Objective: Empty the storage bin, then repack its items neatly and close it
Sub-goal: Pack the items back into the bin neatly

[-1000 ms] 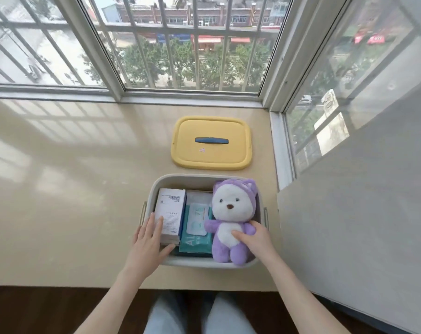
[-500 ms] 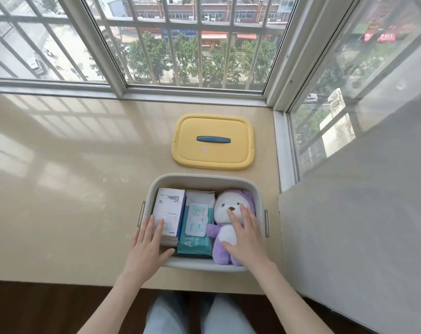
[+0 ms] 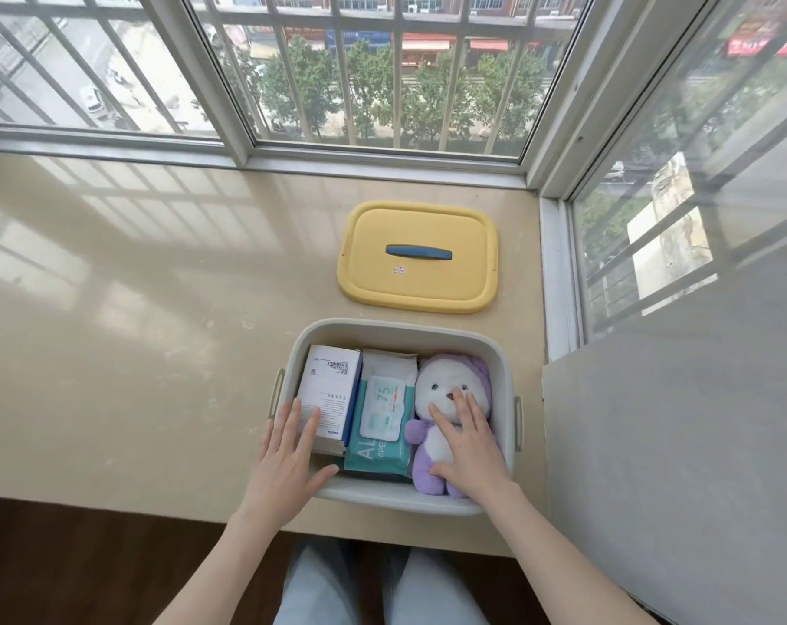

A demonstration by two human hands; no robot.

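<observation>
Bin (image 3: 398, 329) sits on the sill, lid (image 3: 416, 257) lying behind it. My right hand (image 3: 470, 448) presses flat on the plush (image 3: 436, 390), left hand (image 3: 288, 457) flat on the box (image 3: 331, 381), wipes (image 3: 382, 417) between.

A broad beige stone sill (image 3: 134, 331) filled the left and middle of the frame, glossy enough to carry pale reflections of the panes. Across the top ran a window with a white frame (image 3: 243, 142) and pale metal bars (image 3: 398, 83) outside the glass. Through it, at upper centre, stood a row of green trees (image 3: 373, 97), with red shop awnings (image 3: 427, 41) behind them and a white car (image 3: 95, 101) parked on the street at upper left. A second barred window (image 3: 698, 151) took the upper right corner. Below it a grey wall panel (image 3: 675, 466) filled the right side. Dark wood flooring (image 3: 67, 566) lay along the bottom edge.
</observation>
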